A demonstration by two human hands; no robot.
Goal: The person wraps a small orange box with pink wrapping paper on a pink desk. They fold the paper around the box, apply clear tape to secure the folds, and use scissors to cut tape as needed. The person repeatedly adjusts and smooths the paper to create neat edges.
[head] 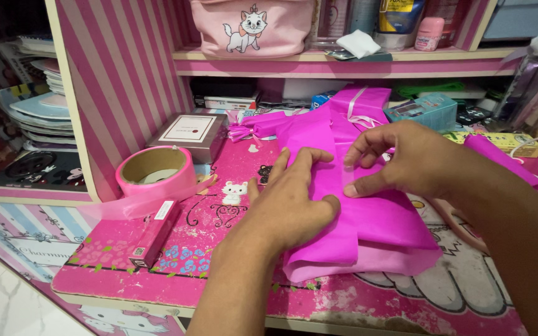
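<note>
Grey square box [189, 134] with white label sitting behind pink tape roll [155, 172]. Left hand [287, 202] pressing flat, fingers spread, on magenta-wrapped parcel [368, 224] mid-desk; right hand [400, 158] pinching its paper fold.

My left hand [287, 202] and right hand [406, 158] rest on the wrapped parcel [368, 230] lying on the desk [157, 280]. The tape roll [155, 171] sits left of it, a box [189, 134] behind the roll.

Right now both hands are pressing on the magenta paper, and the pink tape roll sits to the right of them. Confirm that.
Not quite. Both the left hand and the right hand do press on the magenta paper, but the pink tape roll sits to their left, beside the striped shelf wall, as the head view shows.
</note>
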